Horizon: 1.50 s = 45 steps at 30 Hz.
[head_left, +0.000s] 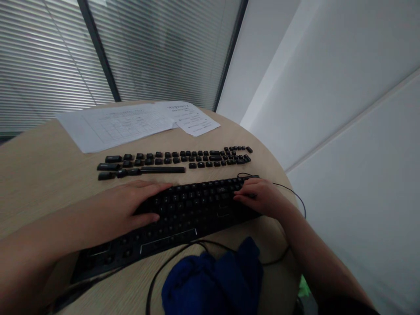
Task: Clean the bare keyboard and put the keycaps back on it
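A black keyboard lies slantwise on the table. Its upper rows carry keycaps, while bare key sockets and outlined long slots show in the lower rows. My left hand rests across the left part of the keyboard, thumb and fingers spread apart. Over the right end, my right hand has its fingers curled and closed at the keys; whatever is between the fingertips is hidden. Beyond the keyboard, loose black keycaps are laid out in rows, with a long space bar among them.
Printed paper sheets lie at the far side of the round wooden table. A crumpled blue cloth sits at the near edge beside a black cable. A white wall rises on the right, window blinds behind.
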Motion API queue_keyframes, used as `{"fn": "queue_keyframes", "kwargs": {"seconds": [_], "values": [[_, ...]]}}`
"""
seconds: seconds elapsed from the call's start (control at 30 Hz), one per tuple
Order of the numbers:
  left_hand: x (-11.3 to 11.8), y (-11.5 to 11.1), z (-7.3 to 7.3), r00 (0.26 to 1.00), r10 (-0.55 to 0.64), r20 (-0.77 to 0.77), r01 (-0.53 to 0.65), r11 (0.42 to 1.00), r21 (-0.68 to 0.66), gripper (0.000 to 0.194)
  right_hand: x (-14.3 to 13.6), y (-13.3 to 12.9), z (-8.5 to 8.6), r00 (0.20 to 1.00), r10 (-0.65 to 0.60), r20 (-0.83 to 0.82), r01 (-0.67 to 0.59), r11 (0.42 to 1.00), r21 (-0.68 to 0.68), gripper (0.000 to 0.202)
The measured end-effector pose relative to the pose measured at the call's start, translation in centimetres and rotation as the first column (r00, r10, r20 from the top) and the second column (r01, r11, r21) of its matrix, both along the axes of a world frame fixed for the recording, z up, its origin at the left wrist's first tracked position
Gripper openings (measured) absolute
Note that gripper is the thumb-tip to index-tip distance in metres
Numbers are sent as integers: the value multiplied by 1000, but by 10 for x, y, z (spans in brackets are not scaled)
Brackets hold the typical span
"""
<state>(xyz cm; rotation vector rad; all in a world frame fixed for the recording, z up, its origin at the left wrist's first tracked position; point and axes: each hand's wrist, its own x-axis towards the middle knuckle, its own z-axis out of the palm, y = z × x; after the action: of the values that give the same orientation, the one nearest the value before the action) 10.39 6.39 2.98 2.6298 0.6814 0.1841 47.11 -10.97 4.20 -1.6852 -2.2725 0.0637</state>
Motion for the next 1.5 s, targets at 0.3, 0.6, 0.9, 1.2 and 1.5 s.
{"fn": "queue_keyframes", "kwargs": {"seconds": [0.3, 0.6, 0.9, 1.2, 1.5], "values": [[3, 0, 1, 1000, 19, -20, -19, 1000, 1, 64, -9, -1, 4, 996, -53, 78, 57, 997, -50, 27], [8, -6, 14, 998, 17, -53, -19, 999, -47, 68, -18, 0, 11, 972, -100, 215, 121, 989, -86, 35], [9, -8, 15, 997, 24, -72, -27, 999, -31, 69, -20, 7, 16, 954, -88, 288, 145, 973, -182, 35], [9, -6, 15, 998, 6, -66, -9, 999, -42, 70, 14, 44, 64, 999, -17, 51, 28, 976, -215, 31], [4, -9, 20, 998, 28, -51, -33, 996, -88, 66, 57, 140, 75, 945, -310, -107, 313, 950, 12, 25]]}}
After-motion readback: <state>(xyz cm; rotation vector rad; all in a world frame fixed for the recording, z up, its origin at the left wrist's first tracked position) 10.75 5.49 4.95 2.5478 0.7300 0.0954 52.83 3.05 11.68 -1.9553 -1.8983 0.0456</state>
